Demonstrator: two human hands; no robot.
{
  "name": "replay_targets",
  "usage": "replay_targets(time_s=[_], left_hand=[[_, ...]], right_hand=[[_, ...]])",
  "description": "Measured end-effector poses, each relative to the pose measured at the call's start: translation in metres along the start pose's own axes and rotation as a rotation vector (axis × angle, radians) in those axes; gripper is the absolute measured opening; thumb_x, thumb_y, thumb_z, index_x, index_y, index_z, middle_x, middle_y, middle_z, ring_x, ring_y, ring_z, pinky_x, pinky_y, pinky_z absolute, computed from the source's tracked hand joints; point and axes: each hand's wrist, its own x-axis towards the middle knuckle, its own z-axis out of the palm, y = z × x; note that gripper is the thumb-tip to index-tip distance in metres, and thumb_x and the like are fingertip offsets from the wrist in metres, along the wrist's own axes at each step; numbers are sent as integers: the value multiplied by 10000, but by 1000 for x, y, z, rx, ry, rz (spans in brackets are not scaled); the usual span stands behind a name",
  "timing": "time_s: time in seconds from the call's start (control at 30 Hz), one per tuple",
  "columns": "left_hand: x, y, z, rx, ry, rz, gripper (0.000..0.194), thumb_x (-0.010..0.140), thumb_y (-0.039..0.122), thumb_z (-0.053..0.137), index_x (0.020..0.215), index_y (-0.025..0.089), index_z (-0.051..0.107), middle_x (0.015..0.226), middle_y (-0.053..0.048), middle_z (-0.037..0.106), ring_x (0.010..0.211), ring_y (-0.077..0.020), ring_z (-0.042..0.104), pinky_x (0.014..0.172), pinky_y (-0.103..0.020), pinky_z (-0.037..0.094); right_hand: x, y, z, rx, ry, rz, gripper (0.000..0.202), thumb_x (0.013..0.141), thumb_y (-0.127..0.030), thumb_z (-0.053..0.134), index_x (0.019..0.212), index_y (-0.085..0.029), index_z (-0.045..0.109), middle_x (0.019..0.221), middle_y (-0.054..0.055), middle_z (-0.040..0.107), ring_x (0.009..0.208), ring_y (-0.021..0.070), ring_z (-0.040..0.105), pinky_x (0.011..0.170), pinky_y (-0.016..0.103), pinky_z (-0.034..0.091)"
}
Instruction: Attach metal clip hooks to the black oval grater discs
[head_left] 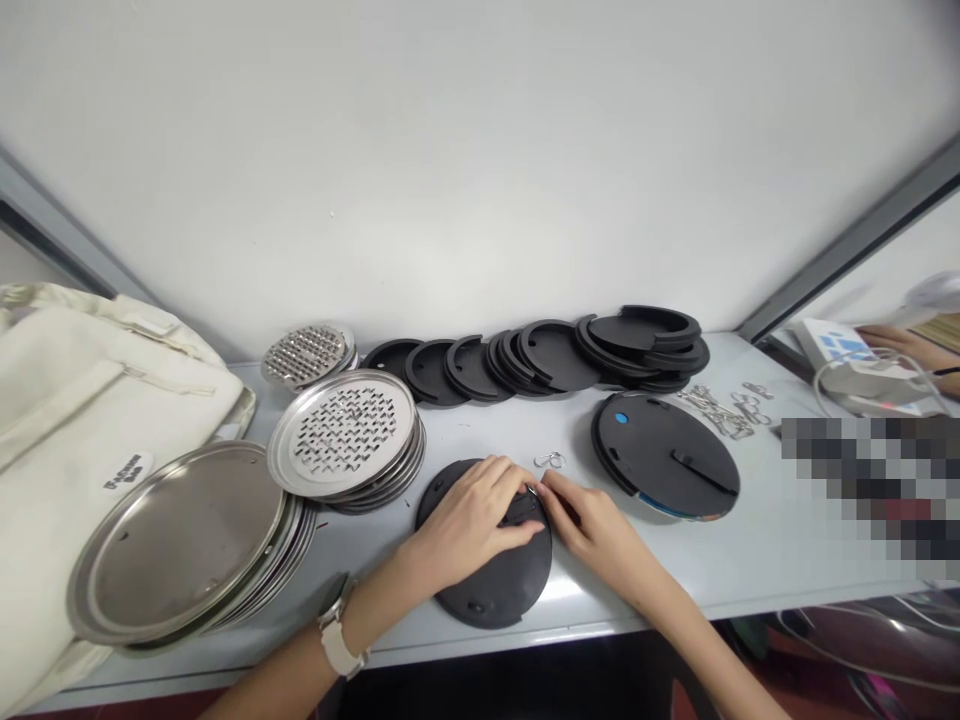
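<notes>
A round black disc (499, 585) lies flat at the table's front edge. My left hand (472, 515), with a white-strapped watch on its wrist, rests across the disc's upper part, fingers bent around a dark raised piece near its middle. My right hand (589, 520) is closed at the disc's right edge, its fingertips pinching a small shiny metal bit close to my left fingers. Just behind my hands lies a small metal clip (550, 460). To the right sits a larger black disc (667, 450) with a blue dot and a slot.
Stacked metal plates (187, 540) and perforated grater discs (349, 430) stand at left beside a cream bag (90, 400). Black rimmed discs (555, 355) line the wall. Metal clips (724, 415) lie at right. Another person's hand (907, 345) shows at far right.
</notes>
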Motion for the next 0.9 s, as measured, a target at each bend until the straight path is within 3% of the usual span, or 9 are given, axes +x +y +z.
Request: replay_targets(time_s=[0.2, 0.3, 0.4, 0.47, 0.6, 0.77, 0.9], left_hand=[[4, -5, -10, 49, -72, 34, 493, 835, 347, 659, 1257, 220, 437, 1223, -71, 529, 1156, -234, 489, 986, -381, 421], [4, -9, -8, 111, -135, 70, 770, 795, 538, 643, 1396, 194, 308, 1397, -118, 421, 1292, -280, 387, 1063, -426, 352], [3, -12, -3, 171, -173, 76, 980, 723, 739, 570, 1425, 122, 277, 1464, -172, 337, 1359, -325, 293, 1112, -457, 277], [2, -12, 0, 210, -172, 63, 888, 795, 729, 486, 1415, 119, 308, 1457, -165, 358, 1360, -308, 302, 1117, -447, 268], [2, -11, 3, 276, -132, 55, 534, 975, 478, 356, 1391, 143, 358, 1430, -137, 411, 1343, -256, 345, 1104, -423, 292], [1, -9, 1, 249, -92, 63, 480, 980, 385, 388, 1383, 127, 358, 1422, -149, 414, 1336, -262, 350, 1096, -442, 304], [3, -7, -8, 61, -65, 86, 358, 976, 289, 416, 1321, 197, 437, 1362, -89, 478, 1271, -210, 421, 1059, -389, 354]], right_hand=[[1, 0, -4, -24, -28, -33, 232, 985, -308, 322, 804, -229, 444, 614, -27, 517, 517, 141, 474, 550, 258, 300], [3, 0, -5, -46, -40, -56, 226, 984, -285, 320, 797, -229, 433, 612, -27, 511, 514, 142, 479, 549, 263, 290], [5, 2, -3, -92, -44, -66, 217, 979, -267, 328, 791, -228, 429, 588, -29, 497, 498, 144, 475, 536, 270, 272], [6, 3, -3, -120, -47, -80, 202, 974, -250, 334, 804, -224, 440, 585, -27, 505, 495, 145, 482, 531, 273, 266], [6, 2, -6, -137, -77, -134, 177, 964, -197, 334, 859, -214, 476, 599, -19, 540, 493, 141, 504, 519, 263, 278], [5, 0, -14, -212, -99, -209, 180, 954, -172, 349, 1014, -198, 517, 678, 9, 595, 555, 159, 552, 539, 258, 336], [3, -4, -16, -209, -27, -201, 190, 974, -221, 354, 972, -193, 541, 761, 43, 621, 656, 174, 580, 590, 269, 393]])
